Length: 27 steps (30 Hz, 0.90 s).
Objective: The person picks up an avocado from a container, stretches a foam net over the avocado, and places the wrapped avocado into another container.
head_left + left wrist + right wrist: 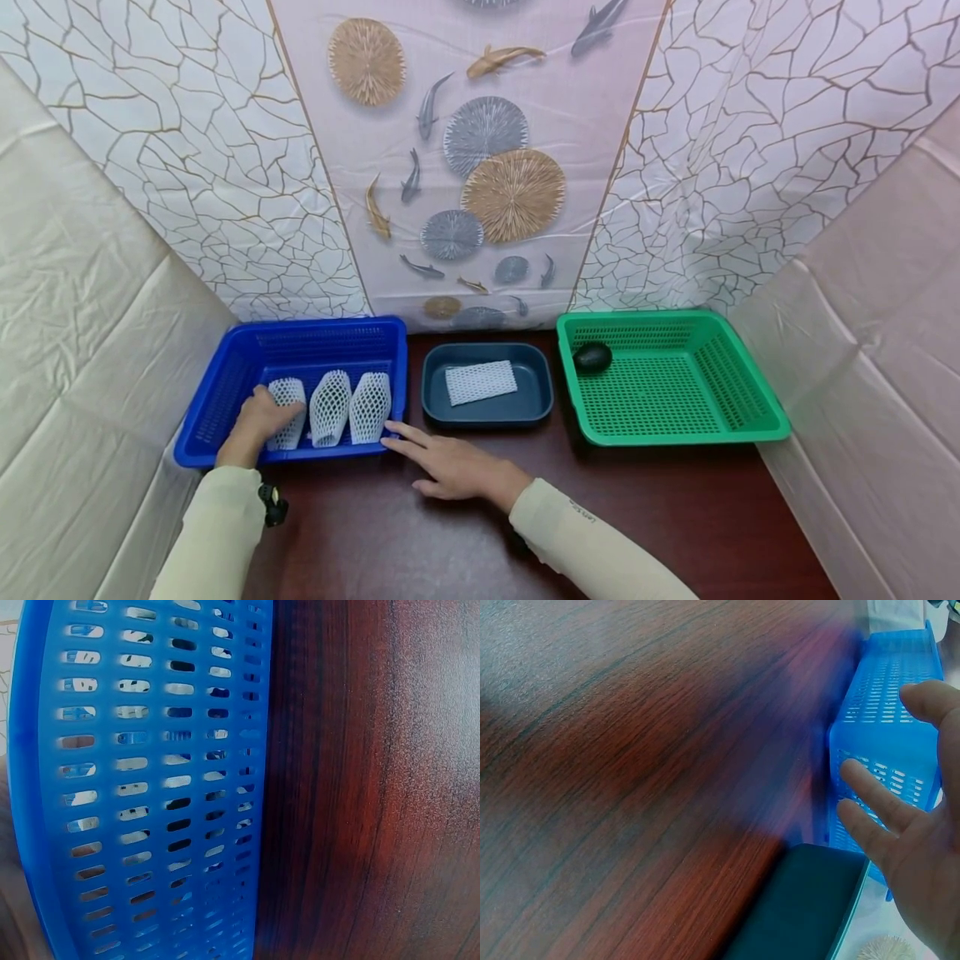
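Note:
In the head view, a blue basket (397, 358) on the left holds three white foam net sleeves, side by side. My left hand (258, 419) reaches over its front rim and grips the leftmost foam net sleeve (287, 433), the thumb lying across it. The middle foam net sleeve (330, 408) and the right foam net sleeve (370, 407) are untouched by that hand. With fingers spread and straight, my right hand (457, 468) is at the basket's front right corner. The left wrist view shows mainly the basket's slotted wall (157, 780), which hides the left fingers.
A dark tray (435, 412) stands mid-table with a flat white foam net (482, 382) in it. To the right, a green basket (675, 436) contains a dark oval object (592, 357). Fabric walls (847, 333) enclose the brown table (360, 533).

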Each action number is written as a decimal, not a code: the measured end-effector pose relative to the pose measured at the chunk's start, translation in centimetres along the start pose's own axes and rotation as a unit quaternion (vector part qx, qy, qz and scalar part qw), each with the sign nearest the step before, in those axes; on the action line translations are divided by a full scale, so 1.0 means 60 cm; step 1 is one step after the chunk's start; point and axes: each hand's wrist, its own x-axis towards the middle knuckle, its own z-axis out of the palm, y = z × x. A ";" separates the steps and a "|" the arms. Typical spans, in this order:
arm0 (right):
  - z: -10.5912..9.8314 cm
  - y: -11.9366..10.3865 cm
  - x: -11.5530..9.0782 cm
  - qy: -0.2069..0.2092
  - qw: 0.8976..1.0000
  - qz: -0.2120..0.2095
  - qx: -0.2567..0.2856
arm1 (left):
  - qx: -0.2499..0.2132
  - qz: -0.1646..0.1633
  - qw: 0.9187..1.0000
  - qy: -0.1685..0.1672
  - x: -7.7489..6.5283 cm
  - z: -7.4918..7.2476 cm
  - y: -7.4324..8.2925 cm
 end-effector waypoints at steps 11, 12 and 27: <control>0.000 0.000 -0.001 0.003 1.000 0.001 -0.003 | 0.005 -0.009 1.000 0.022 -0.002 0.002 0.002; 0.000 0.000 -0.001 0.003 1.000 0.000 -0.002 | 0.005 -0.010 1.000 0.023 -0.002 0.002 0.002; -0.024 -0.004 -0.017 0.042 0.999 -0.005 -0.016 | 0.020 0.028 0.998 0.055 -0.018 -0.004 0.002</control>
